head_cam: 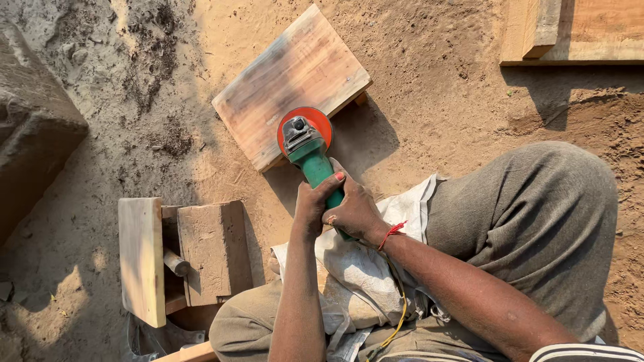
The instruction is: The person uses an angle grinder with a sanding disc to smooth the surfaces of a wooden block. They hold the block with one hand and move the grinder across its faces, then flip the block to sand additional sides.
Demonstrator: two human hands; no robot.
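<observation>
Here both hands are clamped on one green angle grinder (pixel 310 157): the left hand (pixel 312 201) wraps the front of its body, the right hand (pixel 357 213), a red thread at its wrist, closes round the rear, the two touching. The grinder's single orange disc (pixel 305 121) lies on the near edge of one tilted wooden board (pixel 288 84) on the sandy ground. One white cloth (pixel 359 268) covers the lap; left of it lie two smaller wooden blocks (pixel 211 251), a pale plank (pixel 142 258) standing on edge beside them
</observation>
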